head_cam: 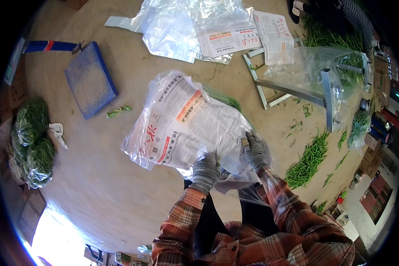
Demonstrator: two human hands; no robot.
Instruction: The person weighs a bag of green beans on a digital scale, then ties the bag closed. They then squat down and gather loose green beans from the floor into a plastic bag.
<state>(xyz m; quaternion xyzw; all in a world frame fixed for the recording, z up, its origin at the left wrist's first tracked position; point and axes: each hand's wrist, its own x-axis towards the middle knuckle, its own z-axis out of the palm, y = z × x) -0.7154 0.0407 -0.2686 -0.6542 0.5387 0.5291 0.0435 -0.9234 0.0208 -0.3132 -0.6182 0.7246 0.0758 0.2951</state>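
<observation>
My left hand [206, 171], in a grey knit glove, grips the near edge of a clear plastic bag [143, 149] lined with newspaper [186, 116]. My right hand [254, 151], gloved alike, holds the same bag at its right side; its fingers lie on the film and paper. Long green vegetables [224, 99] show through the plastic on the bag's far side. The bag hangs above the floor in front of my legs. Both palms and the bag's contents under the newspaper are hidden.
A blue platform scale [91, 81] stands at left, near bagged greens [36, 143]. Ahead lie plastic bags [169, 30] and newspapers [231, 41]. A metal frame [289, 89] stands at right, beside loose green peppers or beans [307, 161]. A person's shoe [295, 11] shows at top right.
</observation>
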